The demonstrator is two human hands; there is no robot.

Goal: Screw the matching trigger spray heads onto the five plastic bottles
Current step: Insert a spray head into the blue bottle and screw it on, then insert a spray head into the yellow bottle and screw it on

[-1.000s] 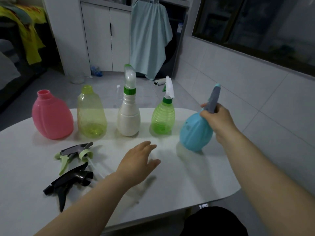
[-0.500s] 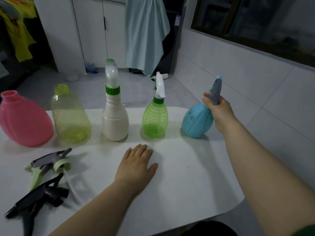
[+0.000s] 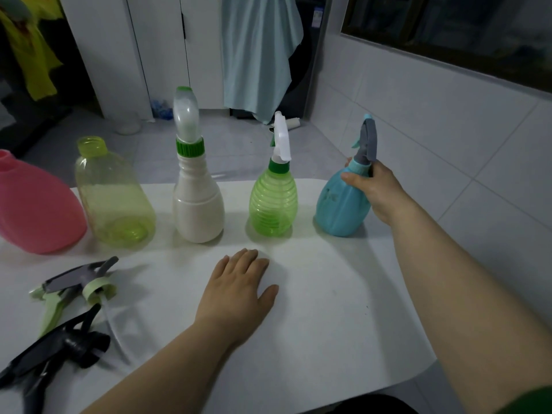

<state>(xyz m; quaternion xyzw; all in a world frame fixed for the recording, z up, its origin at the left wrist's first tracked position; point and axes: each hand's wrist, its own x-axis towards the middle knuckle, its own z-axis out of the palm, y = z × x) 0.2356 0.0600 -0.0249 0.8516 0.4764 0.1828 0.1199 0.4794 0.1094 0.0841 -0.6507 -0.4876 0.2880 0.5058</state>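
— Where are the bottles?

— Five of them stand in a row across the middle of the frame on the white desk (image 3: 328, 294). From the left edge: a pink bottle (image 3: 35, 210) with its neck bare, a yellow-green bottle (image 3: 115, 201) also uncapped, a white bottle (image 3: 198, 204) carrying a clear head with a green collar, a green ribbed bottle (image 3: 273, 204) with a white head, and at the right a blue bottle (image 3: 340, 207) topped by a grey and blue head (image 3: 368, 141).

— And the hands?

— The right hand (image 3: 373, 189) is wrapped round the blue bottle's neck just under that head, thumb in front, fingers curled behind. The bottle sits on the desk, leaning a little. The left hand (image 3: 239, 289) lies flat, palm down, on the bare desk in the centre of the frame, fingers loosely together, gripping nothing.

— Any heads left over?

— Two, in the lower left of the frame. A light green and grey trigger head (image 3: 73, 286) lies on its side with a clear tube trailing from it, and a black trigger head (image 3: 56, 352) lies just below, close against it; whether they touch I cannot tell.
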